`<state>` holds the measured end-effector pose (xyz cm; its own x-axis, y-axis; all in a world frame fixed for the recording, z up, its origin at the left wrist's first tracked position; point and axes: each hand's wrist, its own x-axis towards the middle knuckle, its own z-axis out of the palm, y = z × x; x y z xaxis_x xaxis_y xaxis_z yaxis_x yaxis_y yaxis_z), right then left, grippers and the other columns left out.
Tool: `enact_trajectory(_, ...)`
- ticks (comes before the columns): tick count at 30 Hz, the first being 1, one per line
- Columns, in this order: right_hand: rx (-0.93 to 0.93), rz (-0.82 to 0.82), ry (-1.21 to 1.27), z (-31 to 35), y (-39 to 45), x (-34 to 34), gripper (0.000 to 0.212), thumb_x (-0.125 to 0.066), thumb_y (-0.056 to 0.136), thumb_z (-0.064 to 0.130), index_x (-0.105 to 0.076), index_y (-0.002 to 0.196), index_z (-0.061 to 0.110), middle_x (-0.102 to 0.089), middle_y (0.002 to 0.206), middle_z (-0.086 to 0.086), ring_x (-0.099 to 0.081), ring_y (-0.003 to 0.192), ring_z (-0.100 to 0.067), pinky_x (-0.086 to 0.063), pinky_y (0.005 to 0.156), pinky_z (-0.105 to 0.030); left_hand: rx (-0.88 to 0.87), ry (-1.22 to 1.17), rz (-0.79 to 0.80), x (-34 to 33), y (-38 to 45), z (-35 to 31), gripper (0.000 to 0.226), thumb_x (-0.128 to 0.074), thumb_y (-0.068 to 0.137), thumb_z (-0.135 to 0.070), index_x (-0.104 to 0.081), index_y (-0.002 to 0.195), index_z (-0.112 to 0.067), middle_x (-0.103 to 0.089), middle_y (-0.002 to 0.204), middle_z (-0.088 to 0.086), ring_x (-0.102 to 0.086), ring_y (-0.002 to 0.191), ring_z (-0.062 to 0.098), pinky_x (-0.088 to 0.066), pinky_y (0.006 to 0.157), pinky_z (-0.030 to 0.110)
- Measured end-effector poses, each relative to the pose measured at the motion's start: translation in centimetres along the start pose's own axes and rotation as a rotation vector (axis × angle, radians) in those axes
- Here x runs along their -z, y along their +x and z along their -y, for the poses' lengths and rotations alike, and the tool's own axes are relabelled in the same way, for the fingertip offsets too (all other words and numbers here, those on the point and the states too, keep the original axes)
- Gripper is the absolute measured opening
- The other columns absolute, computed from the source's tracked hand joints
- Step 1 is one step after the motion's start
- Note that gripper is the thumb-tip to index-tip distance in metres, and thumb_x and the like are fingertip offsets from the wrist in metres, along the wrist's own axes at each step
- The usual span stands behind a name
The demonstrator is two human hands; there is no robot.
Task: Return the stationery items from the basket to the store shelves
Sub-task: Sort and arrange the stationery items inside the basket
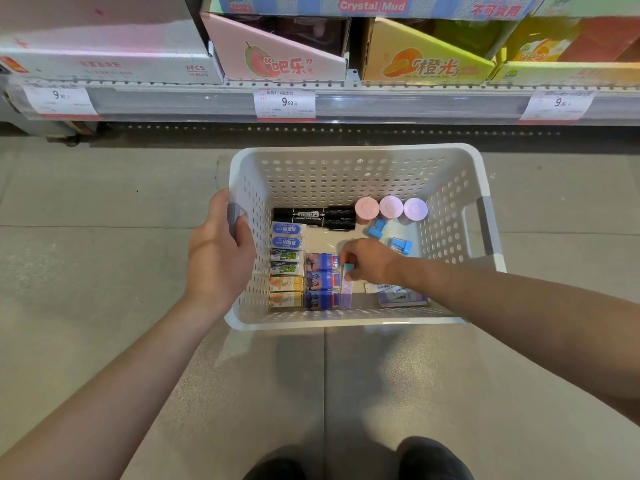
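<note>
White perforated plastic basket (353,168) sitting on the floor (86,209) before the shelf (415,105), holding two black markers (313,218), rows of boxed erasers (287,261), three pastel round tubs (391,206) and blue sharpeners (400,245). Shelf boxes reading "Crystal Mud" and "6PCS"; price tags (284,103) showing 9.90. Left hand (218,251) gripping the grey basket handle, fingers curled over it. Right hand (369,259) reaching inside, fingers pinching a slim purple item with teal cap (346,289).
</note>
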<state>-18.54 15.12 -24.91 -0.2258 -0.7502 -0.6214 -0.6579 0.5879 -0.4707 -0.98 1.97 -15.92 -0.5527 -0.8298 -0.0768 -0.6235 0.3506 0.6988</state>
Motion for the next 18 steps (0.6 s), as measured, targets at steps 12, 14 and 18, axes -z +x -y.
enact_trajectory(12, 0.148, 0.134, -0.737, -0.3, -2.6, 1.6, 0.029, -0.062, 0.085, 0.030, -0.059, 0.108, 0.012, -0.061, 0.107, -0.004, -0.060, 0.098, -0.024, -0.049, 0.073, -0.032, -0.012, 0.011, 0.011, -0.1, 0.1, 0.3, 0.035, -0.040, 0.098, -0.014, -0.040, 0.133, -0.012, -0.061, 0.100, 0.026, -0.044, 0.053, 0.014, -0.035, 0.039, 0.009)
enact_trajectory(14, 0.190, 0.144, -0.797, -0.3, -2.7, 1.0, 0.025, -0.057, 0.088, 0.024, -0.058, 0.110, 0.013, -0.062, 0.109, -0.006, -0.060, 0.099, -0.024, -0.049, 0.073, -0.033, -0.003, 0.007, 0.012, -0.1, 0.1, 0.2, 0.036, -0.040, 0.098, -0.014, -0.040, 0.134, -0.011, -0.061, 0.101, 0.028, -0.047, 0.056, 0.019, -0.035, 0.040, 0.009)
enact_trajectory(18, 0.258, 0.166, -0.779, 0.0, -2.9, 1.1, 0.031, -0.056, 0.091, 0.021, -0.053, 0.119, 0.011, -0.060, 0.112, -0.010, -0.058, 0.103, -0.025, -0.049, 0.078, -0.033, -0.012, 0.017, 0.010, -0.1, 0.1, 0.3, 0.038, -0.040, 0.098, -0.015, -0.038, 0.136, -0.012, -0.062, 0.102, 0.025, -0.044, 0.055, 0.011, -0.034, 0.044, 0.014)
